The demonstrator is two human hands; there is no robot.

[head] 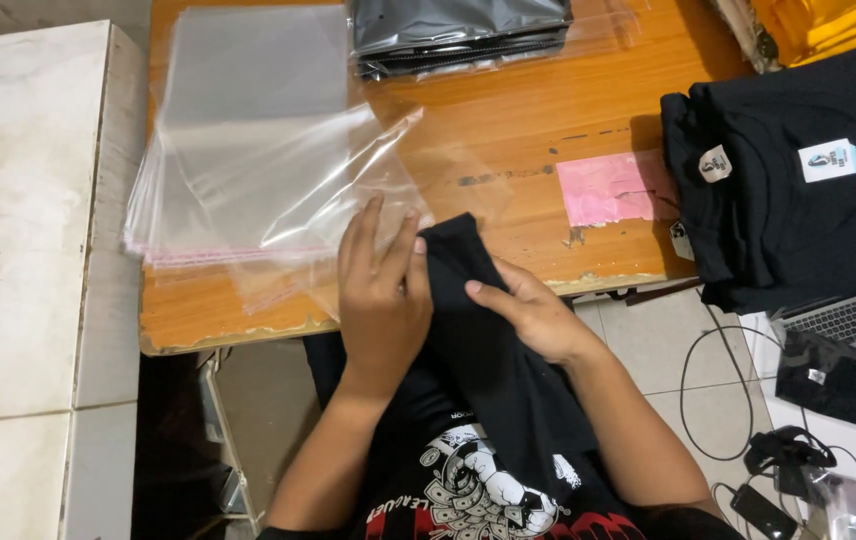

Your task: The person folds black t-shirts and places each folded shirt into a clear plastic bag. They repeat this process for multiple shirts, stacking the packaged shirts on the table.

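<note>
A folded black shirt (468,330) lies across my lap with its far end resting on the edge of the wooden table (548,110). My left hand (380,295) lies flat with its fingers spread, half on the shirt and half on a loose clear plastic bag (318,190). My right hand (528,312) pinches the shirt's right edge between thumb and fingers. The bag's open end lies just beyond the shirt's tip.
A stack of clear plastic bags (238,120) covers the table's left part. Grey packages (458,30) sit at the back, a pink paper (613,188) to the right. Folded black shirts (798,170) are piled at the right, above a laptop (843,320) and cables (728,400) on the tiled floor.
</note>
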